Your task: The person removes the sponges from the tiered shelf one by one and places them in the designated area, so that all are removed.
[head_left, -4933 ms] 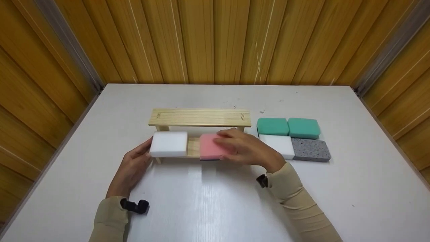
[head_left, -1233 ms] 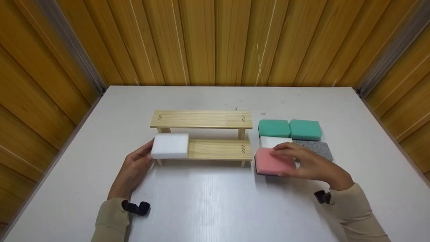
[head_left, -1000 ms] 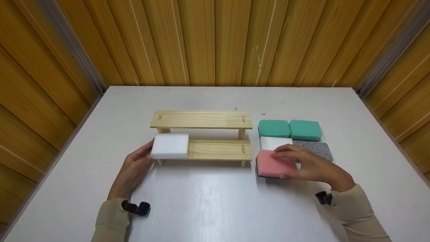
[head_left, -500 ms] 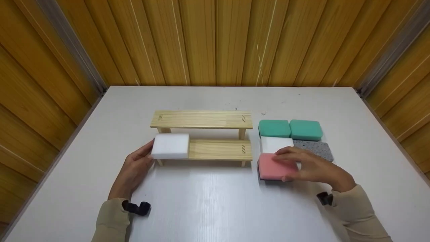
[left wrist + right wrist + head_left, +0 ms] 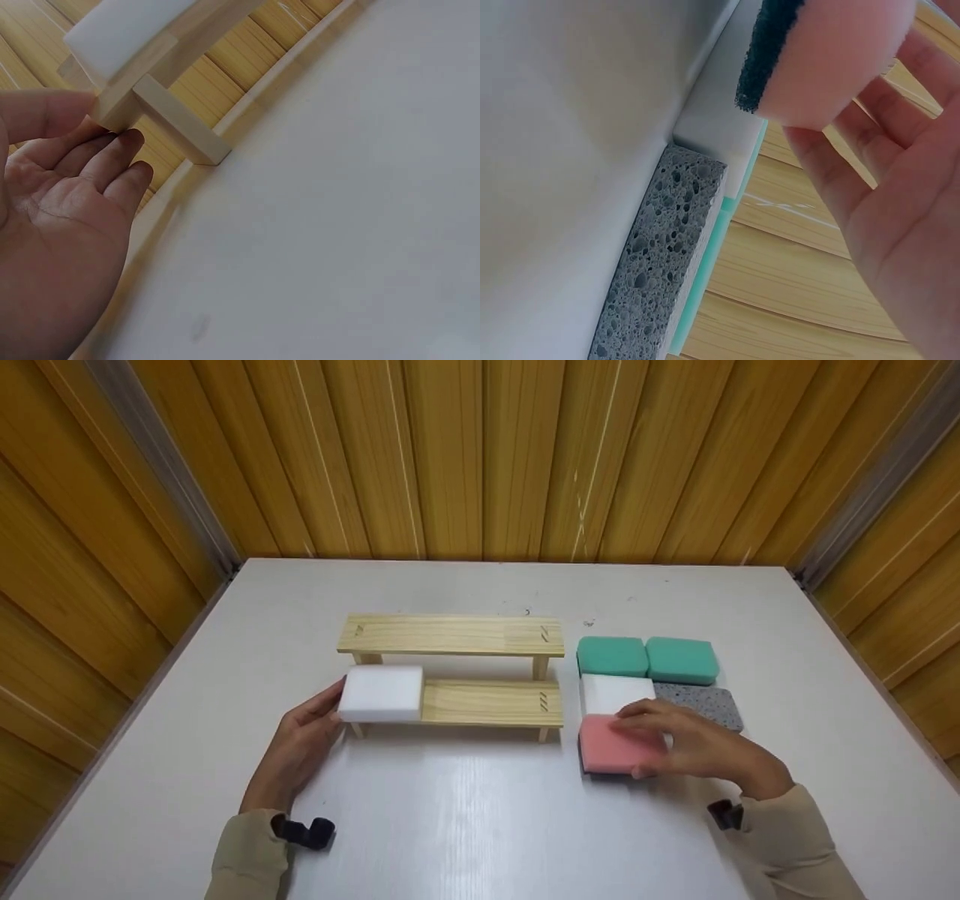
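A two-step wooden rack [image 5: 487, 702] stands mid-table, with a white sponge [image 5: 382, 692] on the left of its lower step. My left hand [image 5: 300, 742] holds the left end of that step; in the left wrist view the thumb is at the board's end [image 5: 120, 105] and the fingers lie behind it. With thumb and fingers, my right hand [image 5: 705, 746] grips a pink sponge [image 5: 615, 744] with a dark scouring layer underneath. The right wrist view shows the pink sponge [image 5: 840, 60] tilted, near another white sponge [image 5: 724, 97].
Right of the rack, two green sponges [image 5: 611, 656] lie side by side at the back. In front of them are a white sponge [image 5: 616, 694] and a speckled grey sponge [image 5: 701, 705]. Wood-look panels [image 5: 480, 457] wall the white table [image 5: 450, 825].
My right hand has carried the pink sponge off the lower step to the right, then slightly nearer, in front of the white sponge. The left hand stays at the rack's end.
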